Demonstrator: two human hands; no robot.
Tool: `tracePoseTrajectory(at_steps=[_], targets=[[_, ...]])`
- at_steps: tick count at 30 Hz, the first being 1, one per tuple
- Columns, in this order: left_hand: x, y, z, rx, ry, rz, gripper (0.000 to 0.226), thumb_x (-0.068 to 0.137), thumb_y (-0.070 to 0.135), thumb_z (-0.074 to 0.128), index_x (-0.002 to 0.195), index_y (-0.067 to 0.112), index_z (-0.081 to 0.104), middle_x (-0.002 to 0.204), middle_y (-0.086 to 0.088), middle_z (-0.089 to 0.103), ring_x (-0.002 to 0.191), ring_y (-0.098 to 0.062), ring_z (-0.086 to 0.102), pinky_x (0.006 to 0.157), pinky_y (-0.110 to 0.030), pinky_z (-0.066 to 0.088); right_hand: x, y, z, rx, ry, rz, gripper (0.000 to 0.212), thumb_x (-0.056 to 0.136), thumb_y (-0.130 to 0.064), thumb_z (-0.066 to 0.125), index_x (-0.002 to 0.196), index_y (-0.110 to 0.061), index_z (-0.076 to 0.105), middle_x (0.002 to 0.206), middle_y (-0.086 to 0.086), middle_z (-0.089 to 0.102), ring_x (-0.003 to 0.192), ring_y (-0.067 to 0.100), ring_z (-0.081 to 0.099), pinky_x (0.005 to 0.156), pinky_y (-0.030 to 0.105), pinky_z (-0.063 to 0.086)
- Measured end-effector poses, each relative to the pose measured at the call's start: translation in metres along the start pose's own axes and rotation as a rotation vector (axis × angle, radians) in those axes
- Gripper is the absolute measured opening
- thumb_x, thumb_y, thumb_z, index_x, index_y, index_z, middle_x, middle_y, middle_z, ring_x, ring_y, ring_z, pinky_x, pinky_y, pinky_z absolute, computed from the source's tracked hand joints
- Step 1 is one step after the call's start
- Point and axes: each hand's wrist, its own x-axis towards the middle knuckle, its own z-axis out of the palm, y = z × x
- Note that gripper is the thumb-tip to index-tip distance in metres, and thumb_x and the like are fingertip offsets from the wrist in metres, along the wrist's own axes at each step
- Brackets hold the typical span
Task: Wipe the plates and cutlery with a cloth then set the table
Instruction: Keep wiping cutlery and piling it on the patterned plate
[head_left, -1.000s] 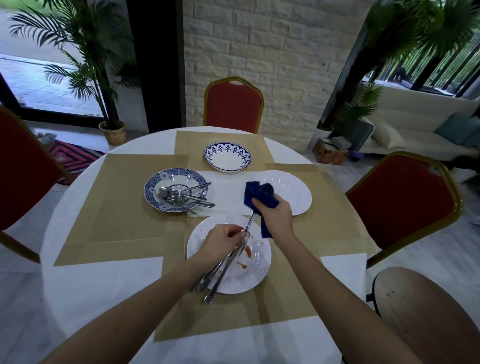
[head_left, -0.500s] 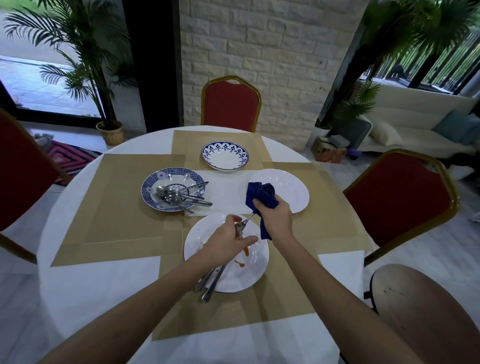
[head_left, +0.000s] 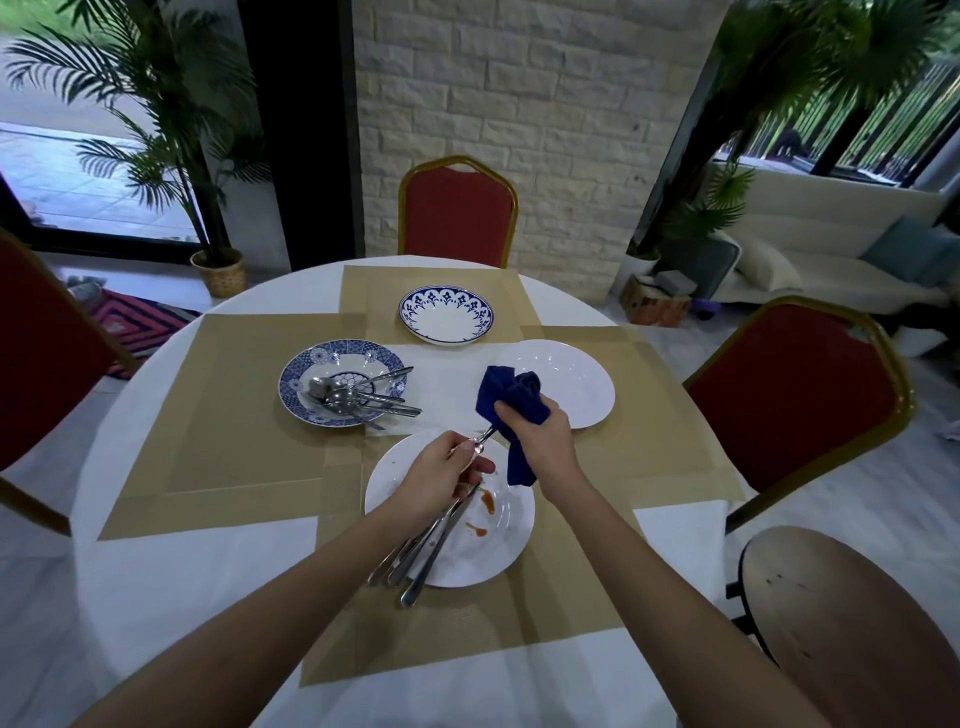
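A round table covered with a white cloth (head_left: 156, 582) and tan rectangular placemats (head_left: 234, 415) is seen from above. Near its near edge, on a placemat, a round white plate smeared with red sauce (head_left: 493, 561) is set. Over this plate a bundle of silver metal cutlery (head_left: 426, 551) is grasped in the left hand (head_left: 441, 478), fingers curled round the pieces, with the handles projecting down past the plate's near rim. One piece from the bundle is angled up toward the right hand (head_left: 540, 441), and its upper end is hidden inside a dark blue cloth (head_left: 511, 395). The cloth is gripped in the right hand, bunched above the fist, with a tail hanging below it over the smeared plate's far rim.

Just beyond the right hand, toward the table's right edge, a clean round white plate (head_left: 582, 384) is placed. Toward the left of centre a blue-and-white patterned dish (head_left: 298, 371) is found, with loose silver spoons and forks (head_left: 358, 397) piled in it, some handles overhanging its right rim. Near the far edge a white plate with a blue floral rim (head_left: 447, 322) is laid.

Red padded chairs with gold frames are drawn up at the far edge (head_left: 460, 213), the right edge (head_left: 789, 395) and the left edge (head_left: 41, 353).
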Motion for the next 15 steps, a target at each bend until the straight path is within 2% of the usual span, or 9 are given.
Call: tracePoseTrajectory(at_steps=[2,4,7,9,13,15], targets=[[0.001,-0.003,-0.005,-0.119,-0.008,-0.055,0.018,0.100,0.016,0.043,0.097,0.006,0.057,0.089,-0.007,0.072,0.065,-0.012,0.054,0.051,-0.017,0.042,0.005,-0.002,-0.007,0.074,0.106,0.057,0.012,0.085,-0.014,0.071,0.089,-0.021,0.062,0.079,-0.001,0.065,0.068,0.013,0.058,0.063,0.023,0.048],[0.004,-0.004,-0.013,-0.353,-0.021,-0.127,0.014,0.097,0.012,0.048,0.093,0.005,0.060,0.087,-0.008,0.071,0.063,-0.011,0.054,0.047,-0.015,0.043,0.009,-0.003,-0.015,0.130,0.202,0.099,0.015,0.085,-0.018,0.071,0.098,-0.018,0.062,0.084,-0.001,0.065,0.074,0.015,0.059,0.067,0.024,0.048],[0.011,-0.003,-0.026,-0.708,-0.003,-0.178,0.013,0.092,0.015,0.056,0.095,0.006,0.065,0.090,-0.004,0.070,0.069,-0.007,0.056,0.055,-0.014,0.045,0.005,0.001,-0.018,0.128,0.210,0.136,0.019,0.086,-0.022,0.071,0.101,-0.018,0.061,0.087,-0.002,0.065,0.077,0.014,0.059,0.068,0.025,0.047],[0.016,0.001,-0.030,-0.849,0.048,-0.190,0.010,0.089,0.015,0.060,0.095,0.010,0.066,0.090,-0.001,0.068,0.073,-0.006,0.057,0.062,-0.017,0.044,-0.001,0.006,-0.014,0.111,0.172,0.157,0.017,0.086,-0.021,0.071,0.099,-0.016,0.062,0.084,0.000,0.065,0.075,0.015,0.059,0.067,0.025,0.048],[0.022,0.006,-0.024,-0.802,0.162,-0.220,0.015,0.093,0.008,0.055,0.105,0.005,0.063,0.090,-0.005,0.064,0.078,-0.012,0.060,0.062,-0.017,0.051,-0.012,0.018,0.004,0.062,0.068,0.201,0.014,0.084,-0.022,0.072,0.092,-0.017,0.062,0.083,0.002,0.066,0.074,0.018,0.060,0.067,0.026,0.047],[0.026,0.004,-0.026,-0.788,0.216,-0.209,0.010,0.095,0.007,0.052,0.096,0.004,0.062,0.087,-0.007,0.063,0.076,-0.015,0.060,0.063,-0.020,0.054,-0.016,0.020,0.012,0.038,0.006,0.232,0.015,0.084,-0.020,0.073,0.091,-0.018,0.061,0.083,0.002,0.068,0.070,0.016,0.062,0.063,0.024,0.049]])
